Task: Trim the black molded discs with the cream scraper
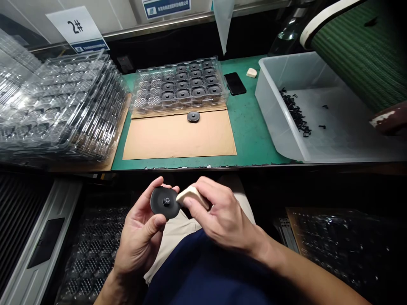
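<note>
My left hand (140,235) grips a round black plastic part (164,203) with a small hub in its middle, held over my lap below the table edge. My right hand (219,214) pinches a beige wedge-shaped block (190,194) whose tip touches the part's right edge. On the table a clear blister tray (179,84) holds several of the same black parts. One loose black part (193,116) lies on a brown cardboard sheet (178,137) in front of the tray.
A tall stack of clear blister trays (57,106) fills the left. A translucent bin (318,110) with small black pieces stands at right under a green conveyor belt (359,46). A black phone (234,83) and a second beige block (251,72) lie on the green mat.
</note>
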